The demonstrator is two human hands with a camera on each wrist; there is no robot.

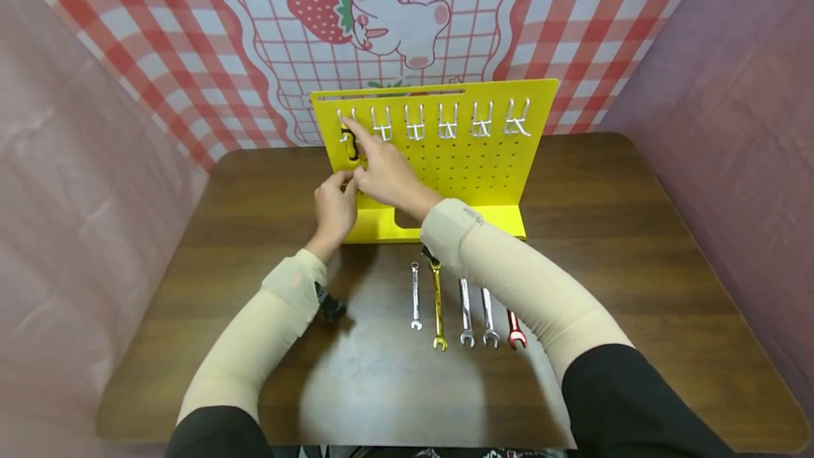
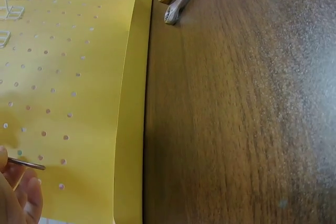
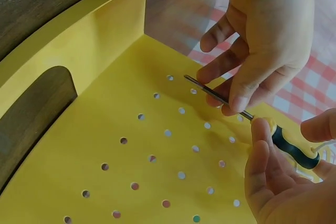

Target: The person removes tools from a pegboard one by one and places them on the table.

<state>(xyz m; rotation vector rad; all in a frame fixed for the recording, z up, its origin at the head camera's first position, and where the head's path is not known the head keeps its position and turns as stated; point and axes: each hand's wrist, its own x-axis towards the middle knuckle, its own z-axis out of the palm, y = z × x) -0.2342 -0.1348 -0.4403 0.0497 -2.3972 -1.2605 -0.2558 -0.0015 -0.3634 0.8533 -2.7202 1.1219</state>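
A screwdriver (image 1: 350, 147) with a yellow and black handle and a thin metal shaft hangs upright, handle up, at the leftmost hook of a yellow pegboard (image 1: 502, 216). My left hand (image 1: 335, 207) pinches its shaft between thumb and fingertips, lower down; the right wrist view shows this pinch closely, with the tip of the shaft (image 3: 202, 86) sticking out past the fingers. Around the handle, my right hand (image 1: 388, 172) has its fingers and thumb, the index finger reaching up to the hook. In the left wrist view only fingertips of the left hand (image 2: 21, 195) show.
A row of silver double hooks (image 1: 415, 134) runs along the pegboard's upper part. In front of it on the wooden table (image 1: 636, 288) lie several wrenches: silver ones (image 1: 416, 295), a gold one (image 1: 438, 309) and a red one (image 1: 516, 333), partly under the right forearm. A checked cloth (image 1: 585, 34) hangs behind.
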